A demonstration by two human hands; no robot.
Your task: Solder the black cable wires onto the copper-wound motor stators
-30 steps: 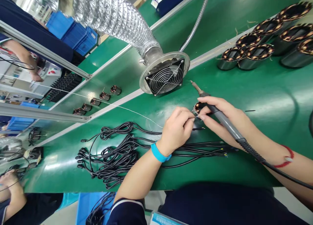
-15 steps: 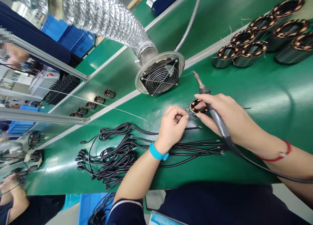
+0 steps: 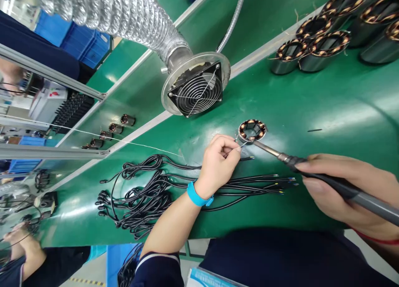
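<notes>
My left hand [image 3: 221,164] is closed in a pinch on a thin silvery solder wire [image 3: 244,144], which reaches the near edge of a stator [image 3: 252,130]. This stator is a ring with copper windings, standing on the green bench. In my right hand [image 3: 346,187] is a soldering iron [image 3: 327,178], held like a pen. Its metal tip meets the stator's near rim, close to the wire end. Which exact joint the tip touches is too small to tell.
Several black cables [image 3: 149,199] lie coiled left of my forearm. An extractor fan [image 3: 199,94] on a foil duct [image 3: 124,21] hangs above. More stators [image 3: 321,56] stand at the back right. A short black piece [image 3: 314,130] lies at right. A co-worker's hands [image 3: 18,235] show far left.
My right hand has moved right, away from the stator, and turned the soldering iron so its tip now meets the rim. Its fingers were at the stator before. My left hand stays beside it.
</notes>
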